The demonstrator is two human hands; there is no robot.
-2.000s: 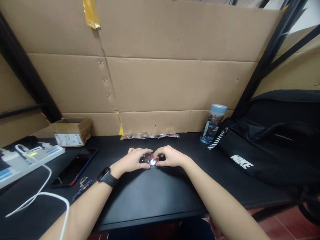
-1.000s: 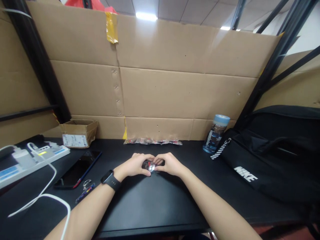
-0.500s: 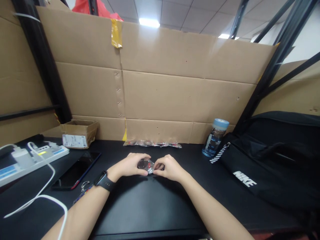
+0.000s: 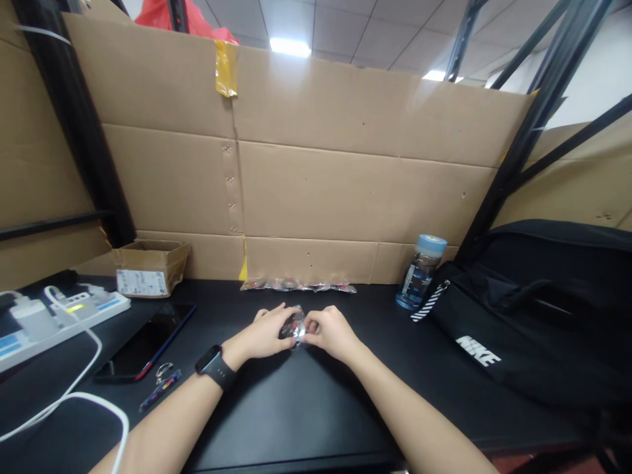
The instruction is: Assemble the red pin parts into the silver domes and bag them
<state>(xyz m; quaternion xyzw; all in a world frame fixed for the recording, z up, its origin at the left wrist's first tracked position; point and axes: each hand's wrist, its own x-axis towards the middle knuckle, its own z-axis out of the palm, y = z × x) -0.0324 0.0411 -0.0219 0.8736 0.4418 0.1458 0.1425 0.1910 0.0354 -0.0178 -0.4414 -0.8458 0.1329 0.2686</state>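
Observation:
A small clear plastic packet [image 4: 297, 327] with something red and dark inside lies between my hands, low over the black table. My left hand [image 4: 266, 332], with a dark watch on its wrist, grips the packet's left side between thumb and fingers. At the packet's right edge, my right hand [image 4: 328, 332] pinches the plastic with thumb and forefinger. What exactly the packet contains is too small to make out. Behind the hands, a row of similar clear packets [image 4: 299, 286] runs along the foot of the cardboard wall.
Left of me are a phone [image 4: 148, 342], a keychain [image 4: 160, 388], a white power strip [image 4: 106, 306] with cables and a small cardboard box [image 4: 153, 270]. A blue-lidded bottle [image 4: 419, 273] and a black bag [image 4: 533, 316] stand to the right. Cardboard [image 4: 320, 191] walls the back.
My left hand has turned more palm-down over the packet, and its wrist has shifted right, uncovering more of the keychain. My right hand keeps its pinch. The whole view has shifted slightly.

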